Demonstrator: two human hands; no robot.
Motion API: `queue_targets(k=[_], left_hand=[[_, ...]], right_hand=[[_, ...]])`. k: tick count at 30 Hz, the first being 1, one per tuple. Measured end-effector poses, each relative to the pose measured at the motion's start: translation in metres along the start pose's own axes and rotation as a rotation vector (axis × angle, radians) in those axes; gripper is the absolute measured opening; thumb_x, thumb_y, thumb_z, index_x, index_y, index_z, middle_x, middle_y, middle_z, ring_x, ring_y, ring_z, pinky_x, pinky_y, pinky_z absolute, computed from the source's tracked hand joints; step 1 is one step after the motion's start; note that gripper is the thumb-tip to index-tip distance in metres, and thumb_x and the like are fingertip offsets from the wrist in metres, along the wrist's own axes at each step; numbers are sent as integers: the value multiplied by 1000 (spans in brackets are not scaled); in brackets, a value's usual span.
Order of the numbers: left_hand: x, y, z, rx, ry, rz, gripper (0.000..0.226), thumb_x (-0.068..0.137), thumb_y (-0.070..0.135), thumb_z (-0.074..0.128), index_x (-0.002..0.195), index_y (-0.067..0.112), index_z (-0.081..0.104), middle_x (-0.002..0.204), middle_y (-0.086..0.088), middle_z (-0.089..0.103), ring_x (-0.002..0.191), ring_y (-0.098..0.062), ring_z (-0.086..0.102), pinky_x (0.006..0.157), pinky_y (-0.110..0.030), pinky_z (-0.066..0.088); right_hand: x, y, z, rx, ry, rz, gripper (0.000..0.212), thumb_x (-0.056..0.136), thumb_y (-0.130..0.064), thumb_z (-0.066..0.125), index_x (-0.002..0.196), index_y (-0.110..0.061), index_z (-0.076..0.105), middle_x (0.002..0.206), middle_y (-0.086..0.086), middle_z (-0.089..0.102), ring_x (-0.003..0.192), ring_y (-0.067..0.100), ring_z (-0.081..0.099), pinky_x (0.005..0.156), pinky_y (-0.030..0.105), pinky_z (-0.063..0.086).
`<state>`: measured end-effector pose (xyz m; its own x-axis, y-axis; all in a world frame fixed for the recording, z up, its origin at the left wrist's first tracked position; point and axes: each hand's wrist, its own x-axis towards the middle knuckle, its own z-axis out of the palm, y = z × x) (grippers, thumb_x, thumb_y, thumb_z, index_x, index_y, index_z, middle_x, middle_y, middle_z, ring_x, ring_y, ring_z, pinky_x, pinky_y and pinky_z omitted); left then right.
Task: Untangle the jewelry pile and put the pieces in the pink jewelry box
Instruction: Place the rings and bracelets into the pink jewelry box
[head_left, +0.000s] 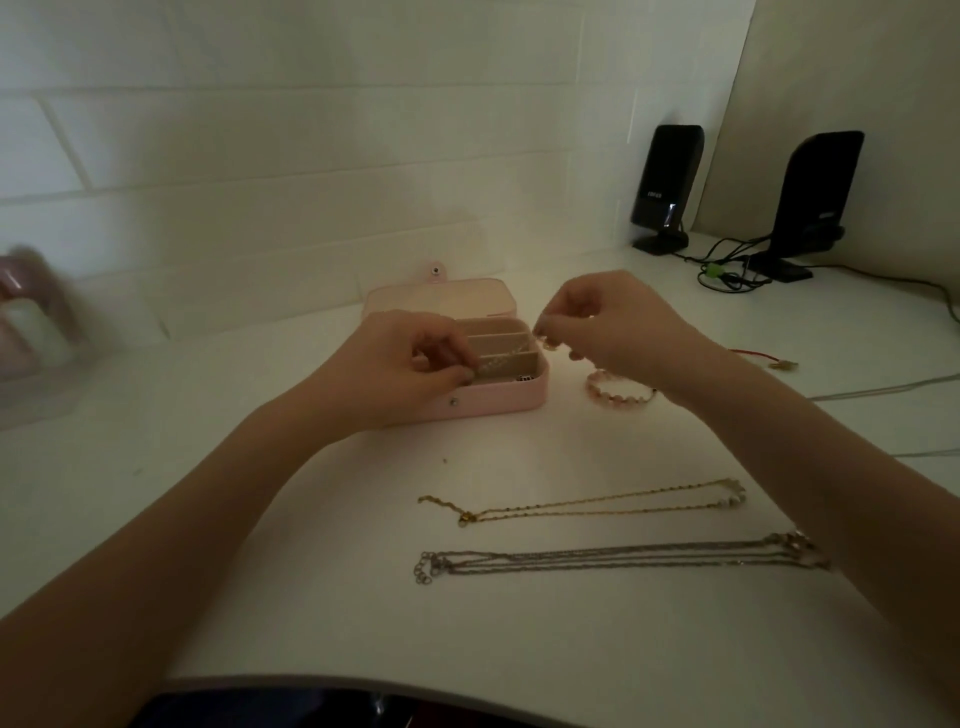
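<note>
Pearl chain (506, 356) stretched over the open pink jewelry box (511, 397), pinched by both hands.
Your left hand (410, 364) and right hand (602, 322) fingers clamp its ends; slack could snag a divider or spill onto the bench (363, 597).

both forearms outstretched, left hand (410, 364) and right hand (608, 325) pinching (fingertips curled)

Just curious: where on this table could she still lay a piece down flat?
Bare tabletop lies left of the pink jewelry box and along the near edge below the silver chains. It is crowded between the gold necklace, pink bead bracelet and both hands.
</note>
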<state>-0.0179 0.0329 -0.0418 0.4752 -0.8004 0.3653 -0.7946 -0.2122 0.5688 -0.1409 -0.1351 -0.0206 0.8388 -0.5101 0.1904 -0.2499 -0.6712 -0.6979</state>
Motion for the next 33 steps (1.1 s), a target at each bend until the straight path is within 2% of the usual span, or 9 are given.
queue_targets(k=[5,9,12,16,21,25,27,30,33], left_hand=[[-4,1,-4,31,-14,-4,17,81,9,68,85,24,75,78,7,69,75,-6,61,73,-16,45],[-3,1,-4,37,13,-1,23,81,11,68,87,32,72,80,12,66,81,-4,59,76,-19,41],[-5,0,-3,22,11,0,28,79,8,66,82,36,71,81,15,65,81,2,57,74,-8,37],[-8,2,-2,-11,-31,-8,28,80,4,66,81,31,73,82,12,66,84,3,58,75,-2,40],[-8,2,0,9,-26,-2,20,78,13,66,79,31,73,77,17,64,79,8,57,71,-1,38],[-10,3,3,32,-3,-5,17,69,28,59,77,37,71,80,15,63,84,0,58,80,-15,45],[-11,8,5,64,8,40,15,69,35,58,75,45,67,79,19,62,82,-1,58,78,-20,44],[-11,14,8,97,11,63,12,69,42,56,74,51,63,80,22,61,82,-2,57,78,-29,42],[-12,14,10,91,26,52,19,65,51,51,76,48,66,82,21,63,85,-5,58,84,-37,45]], right_hand=[[-2,-4,-5,-153,-143,-32,12,84,-28,69,95,-23,66,91,-4,64,72,6,58,58,18,42],[-15,-9,-55,-509,-589,125,19,80,-38,70,92,-25,63,87,-4,70,75,8,64,63,22,45],[-27,-3,-70,-730,-850,320,30,77,-40,72,99,-23,62,92,-2,70,80,9,66,67,23,48],[-39,6,-66,-764,-873,440,44,73,-40,77,103,-11,65,90,2,74,76,8,70,61,20,53],[-47,9,-64,-690,-820,431,23,80,-27,73,91,-8,68,81,5,74,72,11,72,55,20,53],[-49,10,-62,-568,-785,352,9,81,-18,73,82,-11,68,69,0,71,70,12,70,57,23,55],[-49,10,-64,-538,-765,350,16,78,-23,76,86,-11,68,72,1,71,71,13,71,57,25,56],[-52,9,-72,-561,-783,404,35,70,-32,80,96,-14,65,90,4,70,79,15,70,56,25,56],[-53,9,-72,-628,-813,411,27,74,-30,78,92,-12,67,82,2,70,77,13,69,54,23,55]])
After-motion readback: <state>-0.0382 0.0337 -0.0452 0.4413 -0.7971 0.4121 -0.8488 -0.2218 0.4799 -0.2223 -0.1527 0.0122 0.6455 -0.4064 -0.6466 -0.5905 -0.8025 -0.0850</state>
